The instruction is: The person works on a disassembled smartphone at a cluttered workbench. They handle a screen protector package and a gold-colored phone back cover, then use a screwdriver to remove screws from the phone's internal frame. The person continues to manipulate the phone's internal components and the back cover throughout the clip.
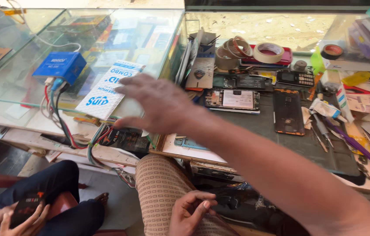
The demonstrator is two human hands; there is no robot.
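My right hand (158, 105) reaches leftward across the counter, palm down with fingers spread and nothing in it. It hovers beside the right edge of a white padded packet with blue print (104, 89) that lies on the glass counter top (14, 78). My left hand (191, 212) rests low on my thigh in patterned beige trousers (158, 192), fingers loosely curled with nothing visible in them. An opened phone with its insides showing (233, 99) lies just right of my right wrist.
A blue box (61, 65) with several wires sits left of the packet. On the dark mat (325, 148) lie a phone frame (288, 111), tools (360, 146) and tape rolls (268, 52). Another person's hands (18, 218) hold a dark packet at bottom left.
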